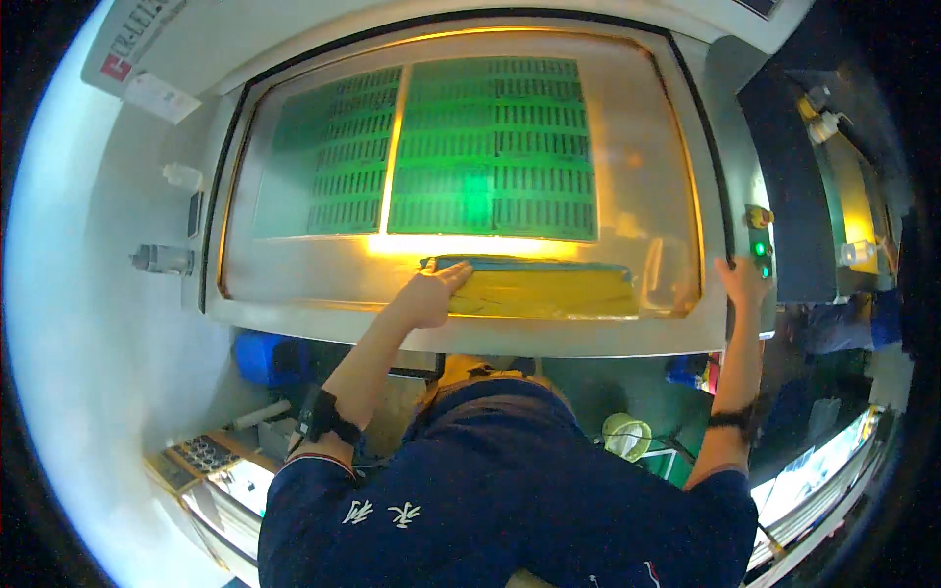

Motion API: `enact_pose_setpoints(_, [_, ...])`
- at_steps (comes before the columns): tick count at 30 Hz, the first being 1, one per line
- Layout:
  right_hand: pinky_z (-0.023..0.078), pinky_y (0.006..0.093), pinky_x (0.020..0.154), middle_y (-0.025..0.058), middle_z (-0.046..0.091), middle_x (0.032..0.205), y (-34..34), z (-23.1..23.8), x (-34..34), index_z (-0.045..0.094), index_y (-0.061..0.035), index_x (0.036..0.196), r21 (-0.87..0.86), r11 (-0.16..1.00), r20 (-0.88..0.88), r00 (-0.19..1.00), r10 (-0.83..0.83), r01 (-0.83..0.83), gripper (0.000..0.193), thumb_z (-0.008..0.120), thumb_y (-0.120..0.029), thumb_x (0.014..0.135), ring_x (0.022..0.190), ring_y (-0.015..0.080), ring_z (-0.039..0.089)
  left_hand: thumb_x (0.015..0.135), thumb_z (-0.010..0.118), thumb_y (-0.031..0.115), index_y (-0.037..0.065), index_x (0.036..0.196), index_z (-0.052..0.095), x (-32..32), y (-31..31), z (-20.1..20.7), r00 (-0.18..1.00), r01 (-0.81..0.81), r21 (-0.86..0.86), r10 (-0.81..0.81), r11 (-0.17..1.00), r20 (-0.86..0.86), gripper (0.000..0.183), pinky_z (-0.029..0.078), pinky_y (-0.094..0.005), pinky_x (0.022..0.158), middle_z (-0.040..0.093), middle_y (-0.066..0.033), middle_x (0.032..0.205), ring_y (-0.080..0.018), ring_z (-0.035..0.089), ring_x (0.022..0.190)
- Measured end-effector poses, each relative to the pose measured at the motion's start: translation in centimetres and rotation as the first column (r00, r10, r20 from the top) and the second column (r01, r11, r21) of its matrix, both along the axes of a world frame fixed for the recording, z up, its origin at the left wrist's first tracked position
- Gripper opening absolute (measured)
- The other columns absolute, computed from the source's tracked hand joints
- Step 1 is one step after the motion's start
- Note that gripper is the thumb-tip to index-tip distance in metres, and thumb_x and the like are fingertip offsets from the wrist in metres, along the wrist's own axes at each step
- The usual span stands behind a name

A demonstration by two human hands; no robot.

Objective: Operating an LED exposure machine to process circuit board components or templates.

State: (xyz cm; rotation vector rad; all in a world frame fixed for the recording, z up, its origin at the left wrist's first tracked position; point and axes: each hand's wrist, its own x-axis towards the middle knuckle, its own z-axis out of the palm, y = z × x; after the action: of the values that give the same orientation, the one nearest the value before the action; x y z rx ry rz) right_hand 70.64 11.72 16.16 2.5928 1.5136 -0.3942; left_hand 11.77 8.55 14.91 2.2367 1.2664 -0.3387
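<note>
A large machine bed with a glass top (294, 269) fills the upper view. Under the glass lie two green patterned panels (490, 147) lit by a yellow glow. My left hand (431, 294) rests flat on the glass near the front edge, its fingertips touching the left end of a yellow sheet with a blue-edged strip (549, 289). My right hand (742, 282) is spread open against the machine's right frame, just below two round buttons, one yellow and one green (759, 233). Neither hand holds anything.
A blue container (263, 355) stands under the machine at the left. A keypad device (206, 453) lies low at the left. A pale round object (627, 436) sits on the floor at the centre right. Benches with gear run along the right (853, 211).
</note>
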Motion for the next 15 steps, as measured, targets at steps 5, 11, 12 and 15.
enact_pose_setpoints(5, [0.036,0.0514,0.11,0.013,0.048,0.145,-6.1,3.3,-22.3,0.046,-0.0152,0.143,0.254,0.408,-0.421,0.28,0.863,-0.877,0.069,0.073,-0.032,0.082,0.13,0.0347,0.049,0.072,0.064,0.009,0.01,0.15,0.033,-4.5,-3.8,1.4,0.996,0.044,-0.049,-0.047,0.998,-0.076,0.084,0.031,-0.0553,0.113,0.041,-0.0087,0.152,-0.0519,0.045,0.127])
enact_pose_setpoints(11, [0.034,0.0537,0.11,0.0138,0.047,0.145,0.0,-2.8,-31.2,0.047,-0.013,0.141,0.164,0.436,-0.141,0.416,0.898,-0.885,0.061,0.06,-0.012,0.081,0.13,0.0375,0.046,0.074,0.063,0.005,0.01,0.148,0.037,-11.3,6.5,-0.7,0.98,0.144,0.174,-0.116,0.974,-0.161,0.078,0.038,-0.0534,0.107,0.044,-0.012,0.149,-0.0463,0.047,0.127])
enact_pose_setpoints(12, [0.035,0.0552,0.109,0.0143,0.048,0.144,5.2,-3.3,-31.7,0.046,-0.0129,0.142,0.152,0.385,-0.02,0.387,0.922,-0.91,0.056,0.053,-0.013,0.086,0.127,0.0376,0.049,0.076,0.062,0.005,0.011,0.147,0.038,-11.4,11.8,-1.2,0.985,0.084,0.177,-0.054,0.981,-0.165,0.075,0.039,-0.0527,0.106,0.048,-0.0178,0.143,-0.0477,0.048,0.124])
enact_pose_setpoints(15, [0.036,0.0514,0.11,0.0125,0.045,0.147,22.3,-4.5,-34.6,0.042,-0.0114,0.143,0.16,0.432,0.123,0.452,0.884,-0.888,0.064,0.054,-0.003,0.081,0.13,0.0357,0.046,0.077,0.06,0.004,0.015,0.148,0.036,-12.9,28.6,-3.6,0.998,-0.021,0.378,0.043,0.926,-0.05,0.075,0.035,-0.0582,0.109,0.044,-0.0146,0.147,-0.0469,0.042,0.13])
